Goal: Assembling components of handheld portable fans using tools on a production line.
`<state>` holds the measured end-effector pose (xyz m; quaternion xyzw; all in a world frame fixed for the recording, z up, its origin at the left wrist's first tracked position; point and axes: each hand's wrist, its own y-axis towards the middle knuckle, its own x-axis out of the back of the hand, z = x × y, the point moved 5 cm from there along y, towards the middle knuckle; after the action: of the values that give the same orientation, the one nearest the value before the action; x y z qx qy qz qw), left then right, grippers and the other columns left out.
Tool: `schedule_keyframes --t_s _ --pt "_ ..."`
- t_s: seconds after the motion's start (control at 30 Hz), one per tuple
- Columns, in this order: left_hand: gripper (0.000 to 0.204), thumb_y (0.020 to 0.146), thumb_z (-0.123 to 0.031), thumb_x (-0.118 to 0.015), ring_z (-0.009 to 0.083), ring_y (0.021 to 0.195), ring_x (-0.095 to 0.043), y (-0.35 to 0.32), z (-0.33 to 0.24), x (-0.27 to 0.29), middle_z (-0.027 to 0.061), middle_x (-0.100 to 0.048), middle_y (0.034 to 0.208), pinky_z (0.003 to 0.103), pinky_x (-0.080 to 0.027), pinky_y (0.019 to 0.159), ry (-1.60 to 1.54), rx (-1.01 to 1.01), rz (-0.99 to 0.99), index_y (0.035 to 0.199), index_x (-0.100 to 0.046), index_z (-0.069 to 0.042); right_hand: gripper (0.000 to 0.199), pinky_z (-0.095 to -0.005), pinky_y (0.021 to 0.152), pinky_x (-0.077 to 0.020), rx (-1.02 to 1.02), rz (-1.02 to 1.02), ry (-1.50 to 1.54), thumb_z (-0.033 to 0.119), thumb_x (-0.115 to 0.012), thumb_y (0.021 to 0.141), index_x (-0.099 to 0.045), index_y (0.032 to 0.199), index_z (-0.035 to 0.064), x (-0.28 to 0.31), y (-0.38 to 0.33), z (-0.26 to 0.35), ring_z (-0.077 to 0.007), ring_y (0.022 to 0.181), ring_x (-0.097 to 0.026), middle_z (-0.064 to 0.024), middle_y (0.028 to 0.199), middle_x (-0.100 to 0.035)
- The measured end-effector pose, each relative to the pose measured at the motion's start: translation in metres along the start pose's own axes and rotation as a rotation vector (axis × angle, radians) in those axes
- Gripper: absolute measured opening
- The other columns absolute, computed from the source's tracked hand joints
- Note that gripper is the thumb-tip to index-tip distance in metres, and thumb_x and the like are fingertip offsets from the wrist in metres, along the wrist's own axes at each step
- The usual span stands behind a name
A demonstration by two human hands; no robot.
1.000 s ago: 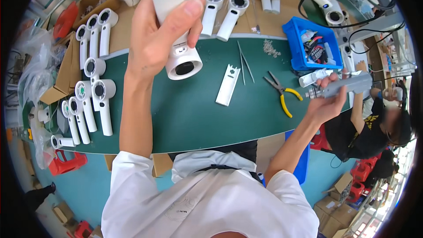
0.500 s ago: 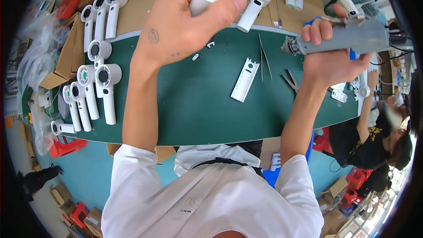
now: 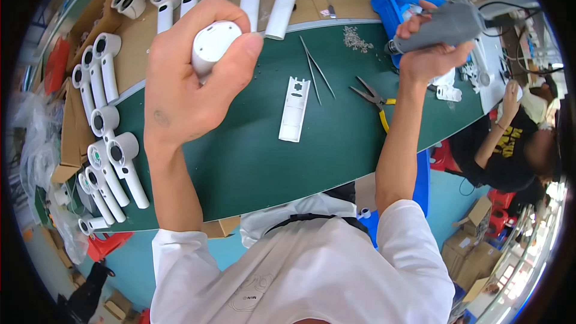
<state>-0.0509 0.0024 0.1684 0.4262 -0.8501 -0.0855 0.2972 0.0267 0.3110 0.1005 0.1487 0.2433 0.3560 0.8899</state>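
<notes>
My left hand (image 3: 198, 78) is closed around a white plastic part (image 3: 213, 45), its rounded flat end with small holes facing up; the rest is hidden in the palm. Raised at the right, my right hand (image 3: 429, 54) grips a grey electric screwdriver (image 3: 441, 27), whose tip points left. On the green tabletop between the hands lie a long white casing half (image 3: 294, 111), metal tweezers (image 3: 317, 71) and yellow-handled pliers (image 3: 375, 97). A pile of small screws (image 3: 357, 39) is left of the screwdriver tip.
White handheld fans (image 3: 288, 0) stand along the far cardboard, and more (image 3: 123, 156) lie at the left. A blue bin (image 3: 384, 3) sits behind the screwdriver. Cables (image 3: 510, 33) hang at the right, where a co-worker (image 3: 510, 138) sits. Cardboard boxes (image 3: 78, 126) line the left edge.
The view has shifted, bringing the screw pile and blue bin into sight. My left hand has come lower and left with the white part; my right hand still holds the screwdriver.
</notes>
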Motion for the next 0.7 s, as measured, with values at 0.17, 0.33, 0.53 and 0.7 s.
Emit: schedule_keyframes --t_s 0.17,0.33,0.53,0.7 --pt "0.008 0.087 -0.010 -0.063 0.0044 0.054 -0.049 0.002 0.000 -0.003 -0.0022 -0.053 0.061 0.021 -0.036 0.047 -0.048 -0.025 -0.013 0.086 -0.058 -0.004 0.088 -0.0331 0.049 -0.0414 0.024 0.025 -0.104 0.070 -0.018 0.088 -0.058 0.104 -0.0069 0.001 0.000 -0.012 -0.0212 0.054 -0.049 -0.0115 0.063 -0.052" --pt "0.008 0.087 -0.010 -0.063 0.0043 0.054 -0.049 0.001 -0.001 0.001 -0.0020 -0.054 0.062 0.021 -0.036 0.047 -0.059 -0.043 0.005 0.086 -0.058 -0.004 0.082 -0.0321 0.048 -0.0403 0.041 0.003 -0.126 0.065 -0.020 0.088 -0.058 0.102 -0.0070 -0.005 -0.001 -0.013 -0.0208 0.053 -0.048 -0.0119 0.063 -0.053" --pt "0.018 0.083 -0.008 -0.071 0.0072 0.062 -0.053 0.002 0.002 -0.007 0.0002 -0.058 0.071 0.022 -0.040 0.054 -0.046 -0.028 0.014 0.098 -0.065 -0.003 0.079 -0.0332 0.053 -0.0380 -0.106 0.038 0.127 0.065 -0.027 0.086 -0.057 0.102 -0.0058 -0.027 -0.006 0.020 -0.0201 0.056 -0.046 -0.0098 0.066 -0.050" --pt "0.043 0.066 -0.004 -0.083 0.0203 0.077 -0.061 0.004 -0.009 -0.021 0.0101 -0.065 0.087 0.028 -0.048 0.066 0.068 -0.293 0.007 0.107 -0.068 -0.002 0.066 -0.0304 0.057 -0.0351 -0.093 0.477 0.743 0.058 -0.036 0.089 -0.052 0.110 -0.0020 -0.093 -0.011 0.094 -0.0152 0.059 -0.042 -0.0038 0.069 -0.044"
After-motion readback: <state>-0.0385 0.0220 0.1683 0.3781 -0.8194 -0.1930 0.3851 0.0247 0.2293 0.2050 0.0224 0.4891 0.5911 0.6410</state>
